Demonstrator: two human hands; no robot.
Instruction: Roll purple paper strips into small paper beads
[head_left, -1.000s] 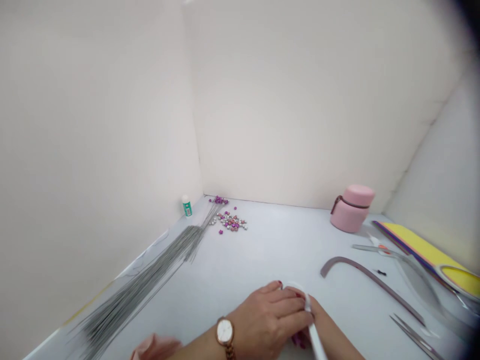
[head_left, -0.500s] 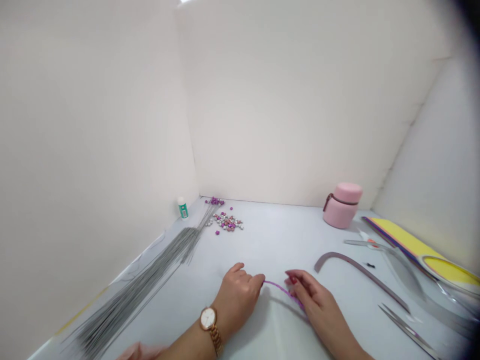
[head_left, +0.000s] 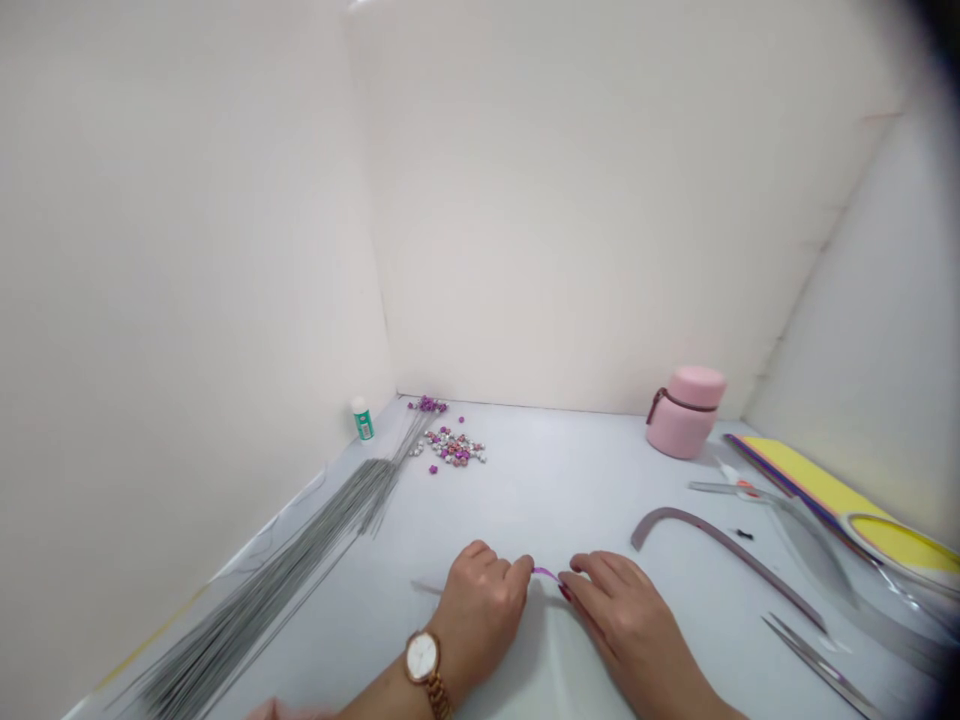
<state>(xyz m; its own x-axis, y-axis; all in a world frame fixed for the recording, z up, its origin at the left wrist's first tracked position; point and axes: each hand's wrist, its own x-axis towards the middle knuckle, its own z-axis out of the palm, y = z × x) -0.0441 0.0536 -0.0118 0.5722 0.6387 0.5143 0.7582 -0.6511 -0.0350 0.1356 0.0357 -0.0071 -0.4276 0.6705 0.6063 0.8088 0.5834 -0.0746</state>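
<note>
Wires [head_left: 255, 590] are lying along the tabletop's [head_left: 555, 500] left edge. Near its front edge, the left hand [head_left: 480, 615] and right hand [head_left: 630, 620] are pinching a purple strip [head_left: 545, 573] between them, its long axis running sideways. A pink jar [head_left: 684, 412] is standing near the back right corner.

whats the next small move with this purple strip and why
Probably pinch the purple strip more firmly with the right hand. Only a short piece shows between it and the left hand, and the right fingertips sit right at its end, so a firmer grip there would likely steady it.
</note>
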